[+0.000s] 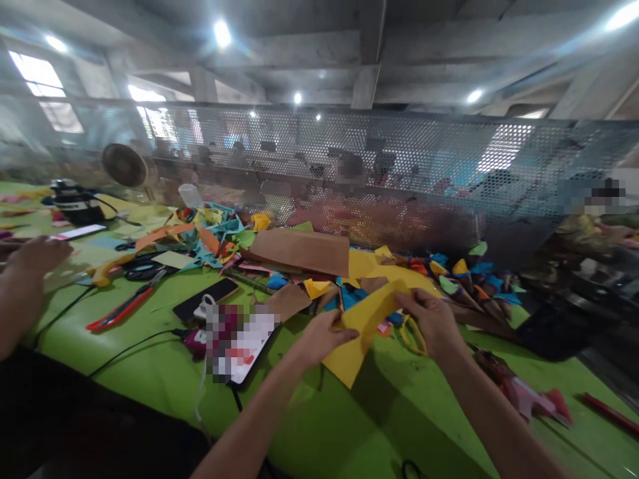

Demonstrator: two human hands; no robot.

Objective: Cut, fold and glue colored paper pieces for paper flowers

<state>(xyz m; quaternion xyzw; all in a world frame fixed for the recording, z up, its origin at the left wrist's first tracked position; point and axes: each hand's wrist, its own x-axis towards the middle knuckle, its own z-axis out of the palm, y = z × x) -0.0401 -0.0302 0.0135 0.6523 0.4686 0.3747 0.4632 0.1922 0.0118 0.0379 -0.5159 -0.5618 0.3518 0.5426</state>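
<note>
A sheet of yellow paper (367, 326) is stretched at a slant between my two hands, just above the green table. My left hand (324, 338) pinches its left edge, thumb on top. At its upper right corner, my right hand (430, 319) grips it between thumb and fingers. Beneath my right hand lies a yellow loop handle (414, 336), probably of scissors. Behind the sheet are blue and yellow scraps and a piece of brown paper (290, 303). Cone-shaped bundles (462, 279) of brown paper with coloured tops lie to the right.
Left of me, a co-worker's hand (42, 253) rests near red-handled pliers (122, 309) and a yellow tool (107, 269). A phone (204, 299) and a purple power strip (197, 340) lie on the green table (150, 386). A pink-red tool (529, 396) sits right; perforated mesh (299, 159) stands behind.
</note>
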